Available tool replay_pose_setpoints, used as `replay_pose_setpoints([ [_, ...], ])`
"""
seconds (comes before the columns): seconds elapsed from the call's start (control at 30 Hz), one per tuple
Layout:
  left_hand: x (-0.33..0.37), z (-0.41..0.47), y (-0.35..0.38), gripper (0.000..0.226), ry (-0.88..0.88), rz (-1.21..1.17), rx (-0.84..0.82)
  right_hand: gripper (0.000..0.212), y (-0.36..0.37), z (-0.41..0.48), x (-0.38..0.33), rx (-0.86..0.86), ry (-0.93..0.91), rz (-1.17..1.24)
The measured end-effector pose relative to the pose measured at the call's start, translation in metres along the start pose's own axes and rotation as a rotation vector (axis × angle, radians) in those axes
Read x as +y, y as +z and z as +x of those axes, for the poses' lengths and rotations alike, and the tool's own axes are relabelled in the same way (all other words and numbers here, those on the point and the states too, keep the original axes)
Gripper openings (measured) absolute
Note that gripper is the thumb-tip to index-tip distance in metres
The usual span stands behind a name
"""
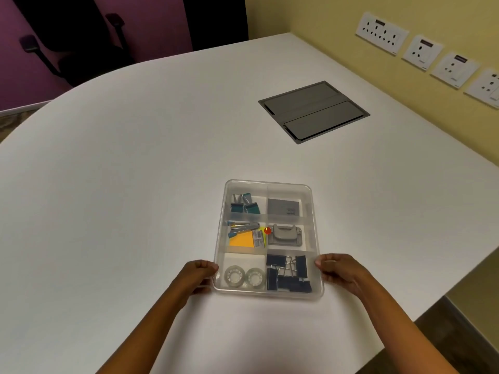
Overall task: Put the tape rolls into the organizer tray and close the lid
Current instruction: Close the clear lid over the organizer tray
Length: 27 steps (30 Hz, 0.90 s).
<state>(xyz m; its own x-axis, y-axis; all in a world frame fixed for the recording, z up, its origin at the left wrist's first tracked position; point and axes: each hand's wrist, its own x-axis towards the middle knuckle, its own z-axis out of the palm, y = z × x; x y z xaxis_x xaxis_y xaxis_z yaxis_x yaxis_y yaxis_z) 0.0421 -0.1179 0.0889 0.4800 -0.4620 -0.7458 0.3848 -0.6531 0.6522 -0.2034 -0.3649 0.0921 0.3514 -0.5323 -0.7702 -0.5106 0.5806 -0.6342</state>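
A clear plastic organizer tray sits on the white table in front of me. Two clear tape rolls lie side by side in its near-left compartment. A hazy, translucent lid appears to lie flat over the whole tray. My left hand grips the tray's near-left edge, with the thumb on top of the rim. At the near-right edge my right hand holds on in the same way.
The other compartments hold teal clips, a grey box, a stapler with sticky notes, a grey punch and black binder clips. A grey cable hatch is set into the table at the far right. The table edge runs close on my right.
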Motion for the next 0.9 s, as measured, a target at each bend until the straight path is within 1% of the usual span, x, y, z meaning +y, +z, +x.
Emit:
replay_pose_setpoints([
  [0.13, 0.034, 0.025, 0.0, 0.013, 0.02, 0.046, -0.011, 0.012, 0.006, 0.027, -0.034, 0.061, -0.019, -0.027],
  [0.27, 0.072, 0.056, 0.004, 0.016, 0.083, 0.045, 0.025, 0.01, 0.011, 0.051, -0.068, 0.111, -0.023, -0.041],
  [0.4, 0.113, 0.087, 0.009, 0.034, 0.108, 0.067, 0.08, 0.014, 0.013, 0.074, -0.101, 0.145, -0.033, -0.012],
  [0.6, 0.172, 0.135, 0.014, 0.043, 0.095, 0.091, 0.119, 0.014, 0.017, 0.105, -0.144, 0.157, -0.076, 0.03],
  [0.67, 0.185, 0.147, 0.017, 0.046, 0.075, 0.098, 0.143, 0.016, 0.016, 0.112, -0.154, 0.145, -0.04, 0.012],
  [0.8, 0.193, 0.163, 0.017, 0.034, 0.033, 0.145, 0.146, 0.018, 0.01, 0.124, -0.162, 0.077, 0.111, -0.005],
  [0.9, 0.19, 0.172, 0.013, 0.032, 0.017, 0.159, 0.134, 0.017, 0.01, 0.13, -0.166, 0.053, 0.187, -0.019],
])
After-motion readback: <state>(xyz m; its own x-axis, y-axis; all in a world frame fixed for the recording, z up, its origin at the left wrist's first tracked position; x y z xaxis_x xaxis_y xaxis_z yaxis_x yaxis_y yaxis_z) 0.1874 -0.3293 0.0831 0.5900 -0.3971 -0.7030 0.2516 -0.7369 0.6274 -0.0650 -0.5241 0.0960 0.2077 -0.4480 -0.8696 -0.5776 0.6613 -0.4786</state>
